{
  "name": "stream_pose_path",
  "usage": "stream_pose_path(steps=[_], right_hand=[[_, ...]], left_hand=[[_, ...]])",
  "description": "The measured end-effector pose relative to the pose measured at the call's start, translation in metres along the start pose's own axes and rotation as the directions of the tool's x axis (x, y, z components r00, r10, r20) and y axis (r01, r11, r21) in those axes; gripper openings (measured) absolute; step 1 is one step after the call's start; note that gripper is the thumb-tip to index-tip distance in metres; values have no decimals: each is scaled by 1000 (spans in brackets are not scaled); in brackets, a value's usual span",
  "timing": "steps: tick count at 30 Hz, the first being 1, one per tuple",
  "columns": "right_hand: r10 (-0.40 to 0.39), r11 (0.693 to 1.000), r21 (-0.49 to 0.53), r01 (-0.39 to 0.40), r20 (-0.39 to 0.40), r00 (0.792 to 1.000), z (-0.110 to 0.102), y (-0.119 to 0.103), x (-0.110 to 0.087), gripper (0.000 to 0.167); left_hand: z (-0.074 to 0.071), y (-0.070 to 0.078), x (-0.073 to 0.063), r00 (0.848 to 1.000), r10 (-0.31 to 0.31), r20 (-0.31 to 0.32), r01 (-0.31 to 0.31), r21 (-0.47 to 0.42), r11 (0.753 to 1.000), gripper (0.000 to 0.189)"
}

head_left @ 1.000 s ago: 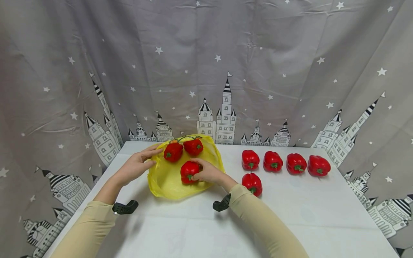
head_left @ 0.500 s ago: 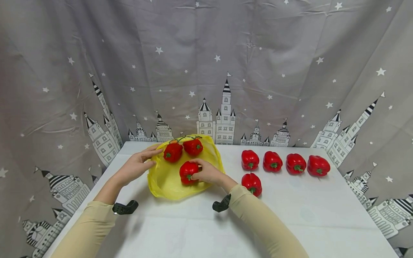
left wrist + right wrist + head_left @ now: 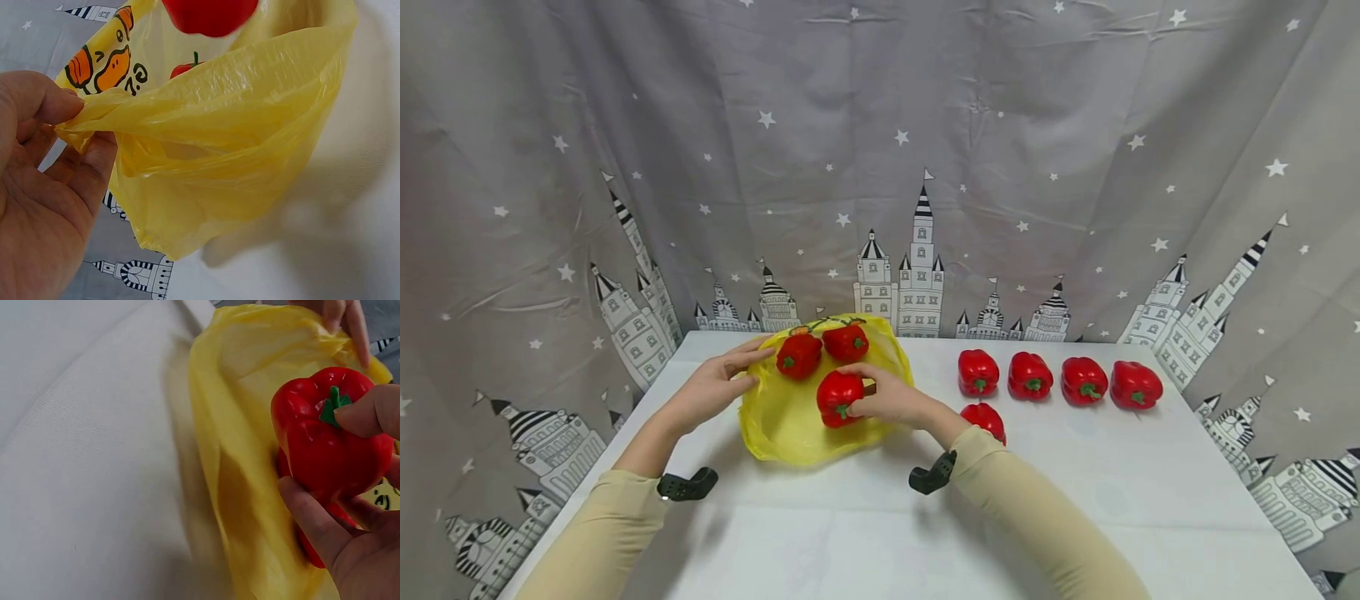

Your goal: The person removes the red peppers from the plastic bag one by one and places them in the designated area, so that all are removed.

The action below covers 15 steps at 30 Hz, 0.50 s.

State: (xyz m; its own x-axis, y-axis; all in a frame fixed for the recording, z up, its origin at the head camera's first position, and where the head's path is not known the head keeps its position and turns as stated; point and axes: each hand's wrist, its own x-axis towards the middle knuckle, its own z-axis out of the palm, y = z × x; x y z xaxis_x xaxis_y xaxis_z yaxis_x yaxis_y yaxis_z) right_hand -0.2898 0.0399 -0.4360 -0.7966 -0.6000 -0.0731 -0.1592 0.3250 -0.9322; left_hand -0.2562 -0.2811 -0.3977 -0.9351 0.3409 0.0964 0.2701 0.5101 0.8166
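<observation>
My left hand [image 3: 711,390] pinches the rim of a thin yellow plastic bag [image 3: 219,137], thumb against fingers, at the bag's left side. A printed cartoon face shows on the bag in the left wrist view. With my right hand [image 3: 895,398] I grip a red bell pepper [image 3: 331,437] with a green stem, the thumb by the stem and fingers beneath. That pepper is over the bag's opening in the head view. Two more red bell peppers, a left one [image 3: 799,357] and a right one [image 3: 846,342], lie inside at the back of the bag.
On the white table [image 3: 1112,500], several red bell peppers [image 3: 1031,376] form a row to the right. Another pepper [image 3: 984,421] sits in front of the row, partly hidden by my right forearm. A grey curtain [image 3: 820,125] with castles hangs behind the table.
The held bell pepper has shifted slightly left and up in my right hand, and the right forearm now covers part of the front pepper. My left hand keeps its hold on the bag.
</observation>
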Motion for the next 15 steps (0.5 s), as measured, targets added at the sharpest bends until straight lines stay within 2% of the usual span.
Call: stream_pose_path(steps=[5,11,15], right_hand=[[2,999,-35,-2,-8,1000,-15,-6,-13,62],[35,999,-21,-36,-34,999,-37,-7,-31,64],[30,999,-32,-32,-63,998,-54,-4,-45,67]], left_hand=[[0,0,0,1000,12,2,-12,2,1000,48],[0,-1,1,1000,27,1,-27,8,1000,48],[0,-1,1,1000,26,1,-26,1,1000,48]])
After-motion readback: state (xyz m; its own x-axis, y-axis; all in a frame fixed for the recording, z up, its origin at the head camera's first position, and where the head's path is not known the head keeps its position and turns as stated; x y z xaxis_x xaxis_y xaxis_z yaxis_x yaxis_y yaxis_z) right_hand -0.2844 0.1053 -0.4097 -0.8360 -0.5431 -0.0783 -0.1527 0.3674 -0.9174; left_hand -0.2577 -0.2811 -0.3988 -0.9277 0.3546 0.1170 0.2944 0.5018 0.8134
